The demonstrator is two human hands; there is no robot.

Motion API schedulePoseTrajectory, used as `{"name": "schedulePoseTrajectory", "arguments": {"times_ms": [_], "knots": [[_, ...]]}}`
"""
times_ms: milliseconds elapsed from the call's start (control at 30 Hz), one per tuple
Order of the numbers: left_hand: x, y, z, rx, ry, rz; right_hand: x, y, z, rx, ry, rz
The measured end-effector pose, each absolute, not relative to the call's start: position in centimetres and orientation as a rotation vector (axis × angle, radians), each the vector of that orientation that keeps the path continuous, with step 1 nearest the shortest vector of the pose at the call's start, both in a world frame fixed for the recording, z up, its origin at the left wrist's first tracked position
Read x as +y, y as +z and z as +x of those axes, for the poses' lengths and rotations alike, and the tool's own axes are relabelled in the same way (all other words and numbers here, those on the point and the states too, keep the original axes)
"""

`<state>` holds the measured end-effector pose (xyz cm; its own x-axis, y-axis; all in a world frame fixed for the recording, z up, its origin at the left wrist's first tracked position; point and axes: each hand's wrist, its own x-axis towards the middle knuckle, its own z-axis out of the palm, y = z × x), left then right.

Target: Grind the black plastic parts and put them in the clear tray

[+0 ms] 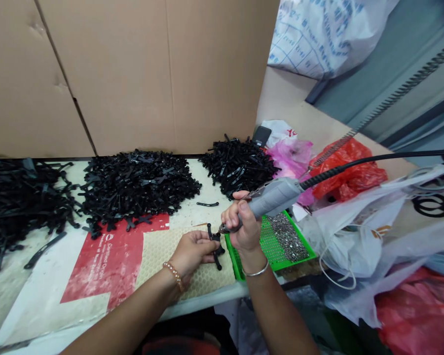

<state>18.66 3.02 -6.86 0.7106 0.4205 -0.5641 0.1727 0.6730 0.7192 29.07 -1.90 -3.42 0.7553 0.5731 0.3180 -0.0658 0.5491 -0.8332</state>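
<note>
My left hand (193, 251) pinches a small black plastic part (215, 246) over a beige honeycomb mat (159, 251). My right hand (241, 222) grips a grey powered screwdriver (276, 196) whose tip meets the black part. A black cable (373, 160) runs from the tool to the right. Just right of my hands sits a green tray (270, 246) holding a heap of small silver screws (286, 234).
Three heaps of black plastic parts lie along the back: left (15, 202), middle (140, 185), right (239, 165). One loose part (207, 203) lies near them. A cardboard wall (133, 74) stands behind. Red (350, 170), pink (290, 158) and white plastic bags (358, 231) crowd the right.
</note>
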Motion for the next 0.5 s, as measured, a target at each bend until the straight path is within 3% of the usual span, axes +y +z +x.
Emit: {"name": "schedulePoseTrajectory", "arguments": {"times_ms": [500], "knots": [[3.01,-6.59,18.65,0.803,0.138,0.871,-1.96,-3.82,28.95,-0.647,0.413,-0.937]]}}
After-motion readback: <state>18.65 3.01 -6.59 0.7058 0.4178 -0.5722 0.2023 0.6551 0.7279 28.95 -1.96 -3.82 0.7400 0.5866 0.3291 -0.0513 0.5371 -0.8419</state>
